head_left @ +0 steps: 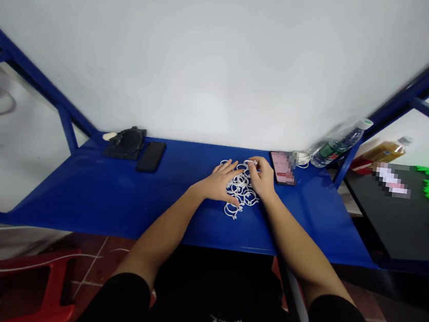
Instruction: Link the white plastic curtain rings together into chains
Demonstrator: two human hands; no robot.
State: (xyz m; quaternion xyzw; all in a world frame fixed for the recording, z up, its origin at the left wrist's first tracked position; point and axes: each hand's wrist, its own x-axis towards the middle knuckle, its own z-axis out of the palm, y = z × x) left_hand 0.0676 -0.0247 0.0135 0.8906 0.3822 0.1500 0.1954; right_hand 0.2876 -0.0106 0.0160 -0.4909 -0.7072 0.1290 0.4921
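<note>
A loose pile of white plastic rings [239, 185], each with small tabs at its ends, lies on the blue tabletop [110, 195]. My left hand [222, 181] rests at the pile's left side with its fingers spread, partly covering some rings. On the other side, my right hand [262, 177] has its fingers curled in at the pile's far right edge. A white plastic ring [251, 162] shows at those fingertips and appears pinched there. Several rings overlap, and some are hidden under the hands.
A black phone [151, 156] and a dark folded item [125, 142] lie to the left. To the right are a lit phone [282, 167], a white cable [302, 159] and a clear bottle [336, 146]. Blue frame bars [67, 126] flank the table; a red stool [53, 287] stands below left.
</note>
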